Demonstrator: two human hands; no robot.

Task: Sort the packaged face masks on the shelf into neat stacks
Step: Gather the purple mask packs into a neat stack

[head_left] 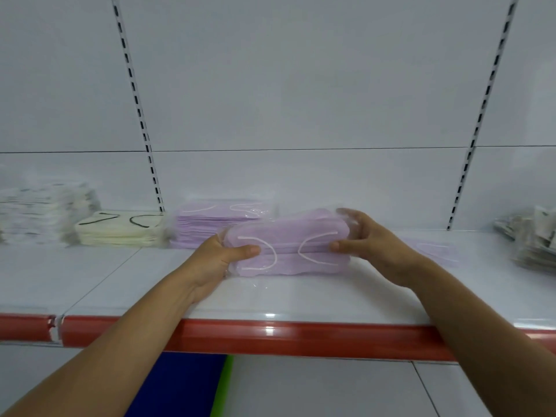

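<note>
White shelving is filling the view, its back panel crossed by two slotted uprights [141, 121], and the shelf [270, 299] is running behind a red front strip [270, 334]. At the far left a blurred white stack [45, 212] is sitting beside a cream stack [120, 228] with black loops. Next a lilac stack [216, 224] is lying flat near the back.

The left hand [222, 260] is gripping the left end of a lilac pack [288, 251], thumb on its front. The pack is lying with its long axis across the shelf, rising slightly to the right, its looped face tilting towards the camera. The right hand [370, 242] is curling round its right end, thumb in front, fingers over the top. Whether the lower edge is touching the shelf I cannot tell.

Behind that wrist a flat lilac pack [433, 251] is lying, and a blurred pile [532, 239] is sitting at the far right.
</note>
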